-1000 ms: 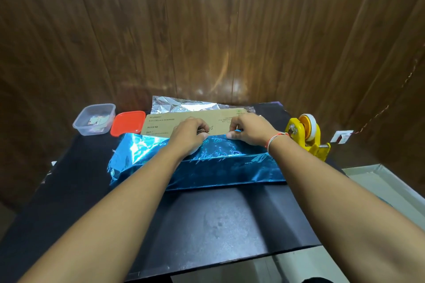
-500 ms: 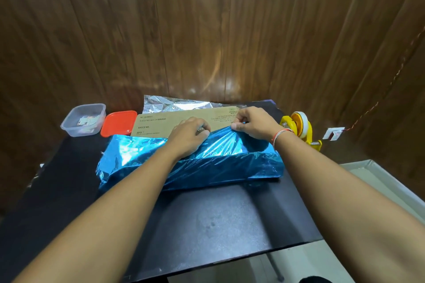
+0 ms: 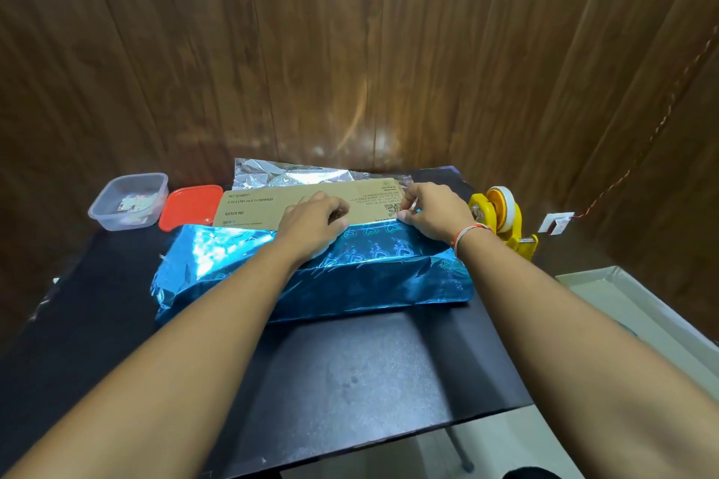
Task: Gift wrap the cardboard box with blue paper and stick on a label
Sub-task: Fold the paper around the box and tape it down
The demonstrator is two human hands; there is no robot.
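the box (image 3: pixel 295 202) lies flat near the far edge of the black surface (image 3: pixel 350 381), its long side running left to right. blue paper (image 3: pixel 241 264) covers its near side and the near part of its top; the far strip of brown cardboard with printed text shows bare. the paper's silver underside (image 3: pixel 295 173) lies crumpled behind the box, against the wooden wall (image 3: pixel 350 51).

the left hand (image 3: pixel 313 220) rests on top of the box at the paper's edge, fingers curled down onto it; whether it pinches the paper i cannot tell. the right hand (image 3: pixel 434 212) sits just to its right, thumb and fingertips pinching the paper's edge against the cardboard. a red and white band (image 3: pixel 467 233) circles the right wrist.

to the left of the box stand a clear tub (image 3: pixel 128 202) with small items inside and, just beside it, a red lid (image 3: pixel 190 204). to the right, close to the right wrist, is a yellow tape dispenser (image 3: pixel 502 222). a white tray (image 3: pixel 638 307) shows at the right edge, off the surface.
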